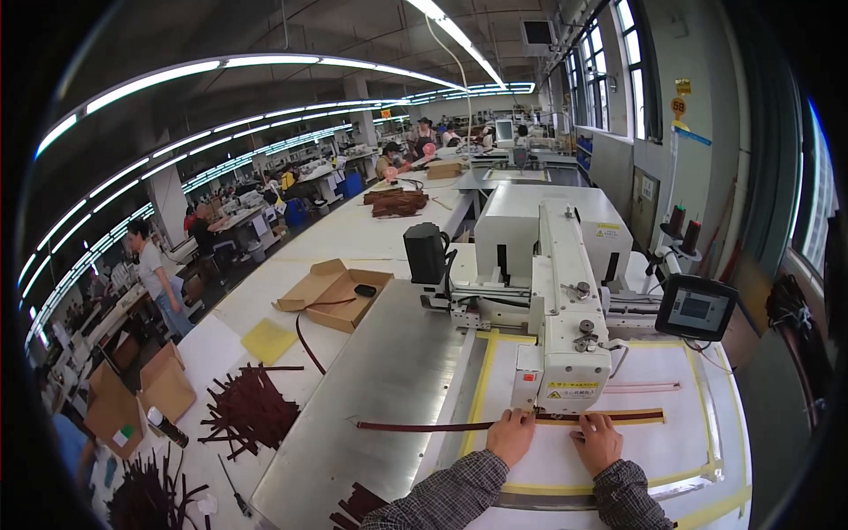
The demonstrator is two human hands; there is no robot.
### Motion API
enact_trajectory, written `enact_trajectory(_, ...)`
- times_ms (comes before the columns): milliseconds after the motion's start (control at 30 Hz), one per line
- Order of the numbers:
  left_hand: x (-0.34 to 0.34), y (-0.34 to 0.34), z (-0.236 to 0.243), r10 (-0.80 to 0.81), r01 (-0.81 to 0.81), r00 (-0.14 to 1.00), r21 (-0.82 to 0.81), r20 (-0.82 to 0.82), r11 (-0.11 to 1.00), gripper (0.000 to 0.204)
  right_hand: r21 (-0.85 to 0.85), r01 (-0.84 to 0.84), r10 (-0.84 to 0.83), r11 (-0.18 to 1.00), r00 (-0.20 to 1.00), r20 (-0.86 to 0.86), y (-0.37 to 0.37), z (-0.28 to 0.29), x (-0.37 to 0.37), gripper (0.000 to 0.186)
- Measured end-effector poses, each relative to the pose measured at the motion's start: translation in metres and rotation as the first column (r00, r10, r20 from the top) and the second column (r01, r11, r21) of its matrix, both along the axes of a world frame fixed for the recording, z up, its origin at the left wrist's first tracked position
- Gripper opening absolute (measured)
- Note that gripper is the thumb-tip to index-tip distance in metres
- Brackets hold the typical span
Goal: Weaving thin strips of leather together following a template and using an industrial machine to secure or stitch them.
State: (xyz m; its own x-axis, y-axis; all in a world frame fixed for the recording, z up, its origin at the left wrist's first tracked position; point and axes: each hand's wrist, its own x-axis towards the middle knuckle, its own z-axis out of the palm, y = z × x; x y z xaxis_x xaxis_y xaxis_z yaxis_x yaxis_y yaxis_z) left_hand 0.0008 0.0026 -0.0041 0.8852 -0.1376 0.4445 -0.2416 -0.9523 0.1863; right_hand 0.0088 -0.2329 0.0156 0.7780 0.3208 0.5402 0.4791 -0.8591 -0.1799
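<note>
I have both hands down on a long dark brown strap (495,425) that lies flat across the white template (618,446) under the head of the sewing machine (565,327). My left hand (511,436) sits just left of the machine's needle end, fingers laid flat and pressing the strap down — nothing gripped, the hand is spread open on top of it. My right hand (598,441) rests just right of the needle end in the same way, fingertips on the strap's edge, palm low, closed around nothing.

The strap runs from well left of the machine, over the grey metal plate (380,389), to well right of it along a yellow-edged slot. I judge it to be thin, light and limp like a leather strip: it will sag if lifted by one end and slide easily on the smooth template, so flat finger pressure close to either side of the needle is the sensible hold, not a pinch.

Left of the machine on the counter (353,234) lie a heap of similar dark strips (250,411) and an open cardboard box (331,291). A small touch screen (695,307) stands to the machine's right.
</note>
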Motion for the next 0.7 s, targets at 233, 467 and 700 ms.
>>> enact_trajectory(233,-0.002,0.003,0.001,-0.040,0.040,0.996,-0.001,0.073,0.999,0.029,0.003,-0.065,0.065,0.998,0.998,-0.007,0.006,0.002,-0.003,0.041)
enact_trajectory(467,0.002,0.007,-0.004,-0.013,0.010,0.999,0.075,0.048,0.997,0.032,-0.021,-0.008,0.008,1.000,1.000,0.008,-0.003,-0.006,0.002,0.041)
enact_trajectory(700,-0.003,0.009,0.000,-0.015,0.013,0.996,0.023,0.082,1.000,0.031,-0.015,-0.077,0.077,0.997,0.997,-0.013,0.005,0.004,-0.001,0.041)
